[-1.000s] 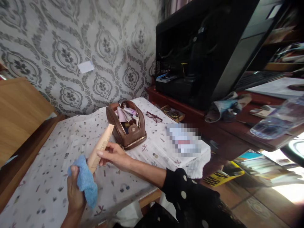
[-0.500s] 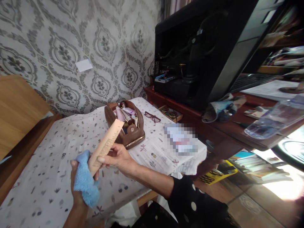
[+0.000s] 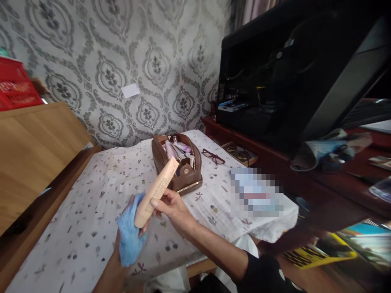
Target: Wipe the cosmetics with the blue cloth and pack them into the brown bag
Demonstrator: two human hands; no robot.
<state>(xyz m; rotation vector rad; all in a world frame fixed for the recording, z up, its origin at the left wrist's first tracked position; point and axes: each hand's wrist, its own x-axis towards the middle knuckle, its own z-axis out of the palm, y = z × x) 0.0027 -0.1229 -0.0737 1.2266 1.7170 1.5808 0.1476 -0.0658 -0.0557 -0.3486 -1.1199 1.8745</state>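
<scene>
My right hand (image 3: 171, 207) grips a beige cosmetic tube (image 3: 156, 192) by its lower half, tilted up toward the right. My left hand (image 3: 122, 244) is closed on a light blue cloth (image 3: 130, 236), which sits against the tube's bottom end. Both hands hover over a table covered with a white patterned cloth (image 3: 85, 219). Just behind the tube stands an open brown leather toiletry bag (image 3: 180, 167) with several tubes and bottles inside.
Dark-framed glasses (image 3: 213, 156) lie right of the bag. A blurred packet (image 3: 255, 198) rests at the table's right corner. A black open cabinet (image 3: 290, 81) stands on a dark wooden desk (image 3: 305, 179). A wooden board (image 3: 33, 150) leans at left; books lie on the floor.
The camera has swung left, so everything sits further right in view. My hands kept hold of the tube and cloth; the cloth now sits at the tube's bottom end.
</scene>
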